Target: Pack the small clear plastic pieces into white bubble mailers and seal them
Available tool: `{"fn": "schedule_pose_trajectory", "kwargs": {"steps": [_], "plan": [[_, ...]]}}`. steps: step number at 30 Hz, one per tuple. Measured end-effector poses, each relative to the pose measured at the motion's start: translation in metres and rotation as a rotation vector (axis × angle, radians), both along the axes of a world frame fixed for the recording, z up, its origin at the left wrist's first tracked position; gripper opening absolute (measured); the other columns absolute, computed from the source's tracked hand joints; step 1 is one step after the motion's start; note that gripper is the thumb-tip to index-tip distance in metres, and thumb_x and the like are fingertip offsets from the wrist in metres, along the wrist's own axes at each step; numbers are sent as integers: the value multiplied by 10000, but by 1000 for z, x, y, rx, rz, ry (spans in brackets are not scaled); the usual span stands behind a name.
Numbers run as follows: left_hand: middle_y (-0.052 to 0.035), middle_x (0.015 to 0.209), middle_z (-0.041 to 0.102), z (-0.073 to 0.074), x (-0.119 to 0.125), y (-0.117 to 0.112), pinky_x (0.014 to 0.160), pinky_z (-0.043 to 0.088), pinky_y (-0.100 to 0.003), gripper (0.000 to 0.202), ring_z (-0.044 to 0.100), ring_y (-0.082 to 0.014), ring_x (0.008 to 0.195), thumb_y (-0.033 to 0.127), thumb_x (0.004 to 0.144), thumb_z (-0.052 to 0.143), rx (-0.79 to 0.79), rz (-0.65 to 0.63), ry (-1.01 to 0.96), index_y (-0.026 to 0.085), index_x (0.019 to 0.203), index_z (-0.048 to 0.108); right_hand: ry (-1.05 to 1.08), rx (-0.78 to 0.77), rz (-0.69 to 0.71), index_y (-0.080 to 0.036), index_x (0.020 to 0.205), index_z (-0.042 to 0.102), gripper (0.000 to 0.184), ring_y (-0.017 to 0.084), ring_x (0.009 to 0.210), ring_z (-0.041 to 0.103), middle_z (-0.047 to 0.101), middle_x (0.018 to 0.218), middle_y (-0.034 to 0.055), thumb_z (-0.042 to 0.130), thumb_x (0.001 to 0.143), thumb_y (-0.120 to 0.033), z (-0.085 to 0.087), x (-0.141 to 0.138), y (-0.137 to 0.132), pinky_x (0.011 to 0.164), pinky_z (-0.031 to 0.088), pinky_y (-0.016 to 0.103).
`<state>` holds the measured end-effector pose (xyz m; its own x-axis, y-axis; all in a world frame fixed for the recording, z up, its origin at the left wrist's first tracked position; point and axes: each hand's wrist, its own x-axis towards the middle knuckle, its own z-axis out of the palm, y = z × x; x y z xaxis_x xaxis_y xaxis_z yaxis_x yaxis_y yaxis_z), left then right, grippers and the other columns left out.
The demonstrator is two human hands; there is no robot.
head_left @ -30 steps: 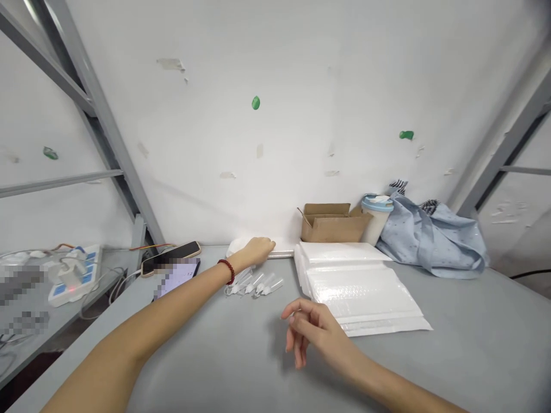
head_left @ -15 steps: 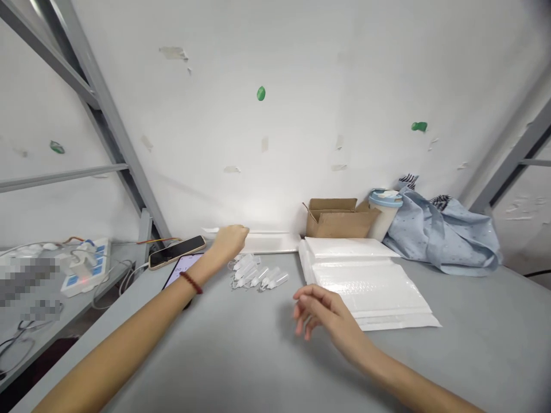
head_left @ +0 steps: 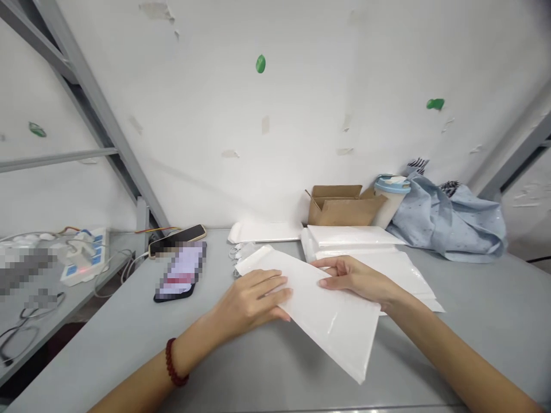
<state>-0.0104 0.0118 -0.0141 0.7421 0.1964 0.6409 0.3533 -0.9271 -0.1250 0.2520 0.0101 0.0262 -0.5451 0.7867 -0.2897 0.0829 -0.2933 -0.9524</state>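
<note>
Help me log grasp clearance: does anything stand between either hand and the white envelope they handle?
Nothing visible does: the left hand and right hand both touch the white envelope directly. The stacked mailers lie on the table beyond it, not between.

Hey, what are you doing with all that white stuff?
A person holds a flat, white, rectangular packet in both hands, tilted above the smooth grey tabletop. The left hand, below a dark red beaded bracelet, grips one long edge; the right hand grips the opposite one. A pile of shiny white plastic envelopes lies behind the right hand. Some small clear-and-white plastic pieces lie beyond the packet, partly hidden by it.
</note>
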Motion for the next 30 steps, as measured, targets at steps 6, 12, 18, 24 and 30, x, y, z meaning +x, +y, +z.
{"fn": "schedule_pose_trajectory", "kwargs": {"steps": [6,12,18,24,30], "plan": [[-107,1308,514,15,-21,12,998,370,-478,378,411,-284,1245,346,842,532,-613,478,-294,203,1191,556,-130,242,68,-207,1220,524,472,95,518,500,584,656,-37,651,773,-288,2,-2,-5,476,345,212],[-88,786,694,42,-47,17,458,451,-226,338,659,-199,657,425,789,544,-1720,274,-220,118,909,617,-391,486,172,-245,1261,477,435,128,544,505,598,687,-19,558,843,-332,3,-6,-14,491,356,242],[-54,656,661,29,-27,9,380,425,-207,152,629,-169,542,270,746,541,-1880,320,-377,126,774,579,-718,977,34,-230,1344,365,546,318,1075,530,522,1257,145,536,853,-397,-8,-34,-48,838,466,461],[-9,641,620,17,5,-12,440,489,-246,116,590,-142,531,236,745,532,-1930,244,-429,133,744,584,-852,1057,168,-68,1438,128,1213,518,1311,98,182,1445,323,670,547,-688,-40,-54,-63,957,217,709],[-30,789,674,15,-1,-8,612,466,-202,171,611,-125,701,183,639,691,-2094,56,-303,127,801,677,-816,1216,24,-108,1421,127,955,441,1193,369,407,1312,244,602,599,-206,-52,-60,-60,924,339,607]]}}
